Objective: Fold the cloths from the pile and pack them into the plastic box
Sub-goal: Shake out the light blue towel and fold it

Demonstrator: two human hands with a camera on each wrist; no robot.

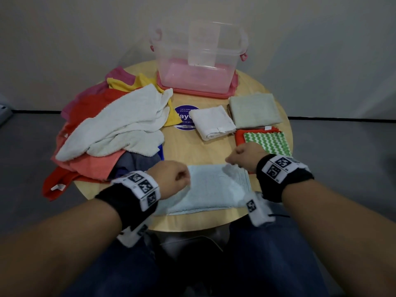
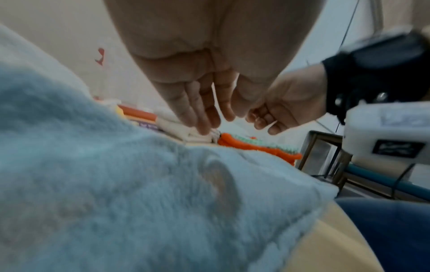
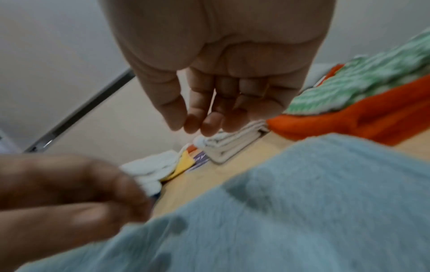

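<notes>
Both hovering over blue cloth (image 1: 211, 187) at 6 o'clock, left hand (image 1: 171, 177) and right hand (image 1: 244, 156) loosely curled, grasping nothing | folding ahead, probably | box (image 1: 198, 61) waiting at 12 | pile (image 1: 111, 129) at 9

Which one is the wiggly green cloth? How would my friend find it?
Start at the round wooden table and look along its right edge, nearer you than the clear plastic box. There a folded orange cloth lies flat, with the wiggly green cloth on top. It is the only cloth with green and white zigzag stripes; the folded ones beside it are plain.
</notes>
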